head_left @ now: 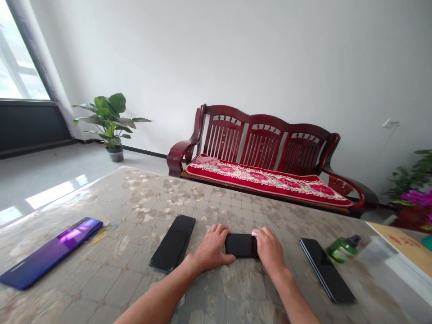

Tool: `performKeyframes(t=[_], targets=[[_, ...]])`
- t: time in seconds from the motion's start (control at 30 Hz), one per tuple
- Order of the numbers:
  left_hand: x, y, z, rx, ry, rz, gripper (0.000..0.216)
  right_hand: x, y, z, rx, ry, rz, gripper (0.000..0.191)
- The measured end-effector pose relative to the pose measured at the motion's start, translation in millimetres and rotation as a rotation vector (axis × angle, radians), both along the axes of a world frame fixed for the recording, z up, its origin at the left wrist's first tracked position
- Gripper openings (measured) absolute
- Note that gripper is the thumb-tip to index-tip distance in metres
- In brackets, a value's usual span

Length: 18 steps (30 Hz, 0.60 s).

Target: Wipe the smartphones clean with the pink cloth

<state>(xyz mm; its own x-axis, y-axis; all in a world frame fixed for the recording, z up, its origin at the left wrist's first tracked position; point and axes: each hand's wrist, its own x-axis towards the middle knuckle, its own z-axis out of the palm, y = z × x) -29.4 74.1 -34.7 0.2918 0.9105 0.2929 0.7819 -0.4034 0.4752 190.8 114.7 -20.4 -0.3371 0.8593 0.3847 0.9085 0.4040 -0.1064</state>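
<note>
A small black smartphone (239, 245) lies sideways between my two hands, low over the tablecloth; whether it touches the cloth I cannot tell. My left hand (213, 246) grips its left end, thumb at the near edge and fingers at the far edge. At the right end, my right hand (270, 248) is closed on it with bent fingers. Left of my left hand rests a larger black phone (173, 243), face up. Another dark phone (326, 270) lies slanted to the right of my right hand. At the far left is a shiny blue-purple phone (50, 252).
A green bottle (342, 249) lies beside the right-hand phone, near a tan box (401, 240) at the table's right edge. The patterned tablecloth (118, 252) covers the table. Beyond stand a red wooden bench (261, 135) and a potted plant (114, 155).
</note>
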Motion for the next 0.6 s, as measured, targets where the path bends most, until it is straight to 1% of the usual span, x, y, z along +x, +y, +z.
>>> performKeyframes(t=[0.07, 0.2, 0.27, 0.33, 0.43, 0.5, 0.53, 0.6], targets=[[0, 0, 1.1, -0.010, 0.006, 0.001, 0.056, -6, 3, -3.0, 0.003, -0.007, -0.003, 0.028], [0, 1, 2.3, -0.027, 0.017, -0.003, 0.058, -31, -7, -3.9, -0.039, -0.007, 0.161, 0.026], [0, 1, 2.1, -0.033, 0.021, -0.007, 0.059, -33, -11, -2.9, -0.048, -0.007, 0.214, 0.027], [-1, 1, 1.8, -0.037, 0.024, -0.010, 0.060, -24, -10, -3.3, -0.036, -0.005, 0.194, 0.028], [-1, 0, 1.8, -0.041, 0.028, -0.007, 0.062, -2, -2, -7.5, 0.012, 0.007, 0.078, 0.029], [-2, 0, 1.7, -0.040, 0.029, -0.004, 0.063, 4, -1, -10.6, 0.023, 0.026, 0.034, 0.030], [-2, 0, 1.5, -0.037, 0.029, -0.004, 0.063, 2, -3, -11.7, 0.020, 0.038, 0.037, 0.030], [-2, 1, 1.0, -0.033, 0.029, -0.008, 0.064, -6, -10, -12.3, -0.001, 0.060, 0.100, 0.029]])
